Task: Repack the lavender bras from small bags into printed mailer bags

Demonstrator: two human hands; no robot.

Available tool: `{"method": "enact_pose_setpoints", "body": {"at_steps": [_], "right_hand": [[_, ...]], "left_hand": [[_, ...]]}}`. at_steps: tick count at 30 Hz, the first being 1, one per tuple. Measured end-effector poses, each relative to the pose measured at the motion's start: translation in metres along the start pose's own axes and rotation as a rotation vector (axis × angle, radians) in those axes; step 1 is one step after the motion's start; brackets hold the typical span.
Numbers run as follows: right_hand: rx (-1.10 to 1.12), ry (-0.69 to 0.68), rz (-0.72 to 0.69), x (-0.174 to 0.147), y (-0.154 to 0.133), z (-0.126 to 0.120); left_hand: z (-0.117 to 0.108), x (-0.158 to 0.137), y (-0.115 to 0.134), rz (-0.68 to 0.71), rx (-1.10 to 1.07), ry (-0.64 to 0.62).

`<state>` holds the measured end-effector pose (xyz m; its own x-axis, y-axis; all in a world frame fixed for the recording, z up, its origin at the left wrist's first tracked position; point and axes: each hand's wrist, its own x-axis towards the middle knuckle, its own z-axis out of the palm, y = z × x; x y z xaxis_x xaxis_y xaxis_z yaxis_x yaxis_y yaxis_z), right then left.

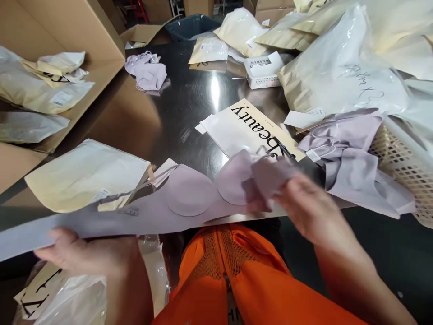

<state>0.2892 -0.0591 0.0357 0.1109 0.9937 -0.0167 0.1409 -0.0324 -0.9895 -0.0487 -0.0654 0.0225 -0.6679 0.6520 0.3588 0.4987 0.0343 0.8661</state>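
A lilac bra (191, 192) is stretched across the front edge of the dark table, its two cups facing up. My left hand (86, 253) is closed on its long side band, thumb on top. My right hand (304, 201), blurred, pinches the other end, which is folded over near the right cup. Behind the bra's left part lies a cream-and-clear plastic bag (89, 174). A tag with a cord lies by the left cup. Beyond the right cup is a flat bag printed "beauty" (248, 124), with a dark thin item on it that I cannot make out.
An open cardboard box (98, 81) with packed bags stands at left. Another lilac garment (147, 70) lies at the back. More lilac garments (355, 158) lie at right by a perforated basket (406, 176). Filled bags (341, 67) and a small white basket (264, 79) are behind.
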Motion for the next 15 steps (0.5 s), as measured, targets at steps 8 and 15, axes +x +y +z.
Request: {"method": "enact_pose_setpoints", "body": {"at_steps": [8, 15], "right_hand": [[-0.094, 0.001, -0.238, 0.001, -0.033, 0.008], [-0.740, -0.555, -0.529, 0.045, 0.008, 0.063]], "left_hand": [[0.024, -0.016, 0.023, 0.521, -0.113, -0.496], [-0.021, -0.012, -0.010, 0.300, -0.006, -0.166]]}}
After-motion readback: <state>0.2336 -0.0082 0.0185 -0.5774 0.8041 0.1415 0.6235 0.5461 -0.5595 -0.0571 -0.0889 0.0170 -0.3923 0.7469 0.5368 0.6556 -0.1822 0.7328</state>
